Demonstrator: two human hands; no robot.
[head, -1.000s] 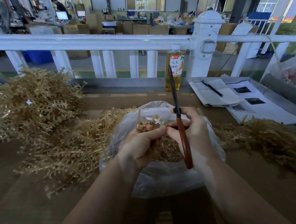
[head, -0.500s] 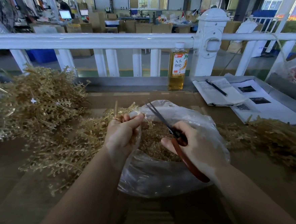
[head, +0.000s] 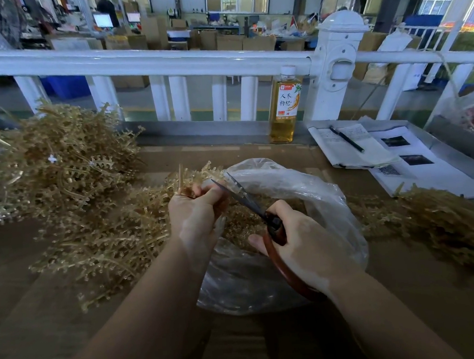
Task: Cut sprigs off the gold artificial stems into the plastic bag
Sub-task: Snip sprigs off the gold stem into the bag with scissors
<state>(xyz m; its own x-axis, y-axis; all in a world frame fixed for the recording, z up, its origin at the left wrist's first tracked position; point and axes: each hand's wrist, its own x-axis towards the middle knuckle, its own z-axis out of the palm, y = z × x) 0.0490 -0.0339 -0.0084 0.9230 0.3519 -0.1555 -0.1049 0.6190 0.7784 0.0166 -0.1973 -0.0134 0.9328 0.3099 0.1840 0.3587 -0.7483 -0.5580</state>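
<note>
A clear plastic bag (head: pixel 309 191) lies open on the brown table, with cut gold sprigs (head: pixel 241 221) inside. My left hand (head: pixel 196 213) grips a gold stem (head: pixel 180 177) at the bag's left rim, its bare end pointing up. My right hand (head: pixel 305 247) holds red-handled scissors (head: pixel 248 199) over the bag. Their blades are parted and point up-left toward my left hand's fingers. A big heap of gold stems (head: pixel 61 169) fills the table's left side, spreading down to a lower pile (head: pixel 105 244).
More gold stems (head: pixel 443 221) lie at the right. A bottle of amber drink (head: pixel 285 106) stands by the white railing (head: pixel 166 63). Papers with a pen (head: pixel 348 140) lie at the back right. A clear bag (head: pixel 472 112) hangs at the far right.
The scissors swung down from upright to point up-left, blades now parted. My left hand moved left to the bag's rim with the stem. In the last half second both hands barely shifted.
</note>
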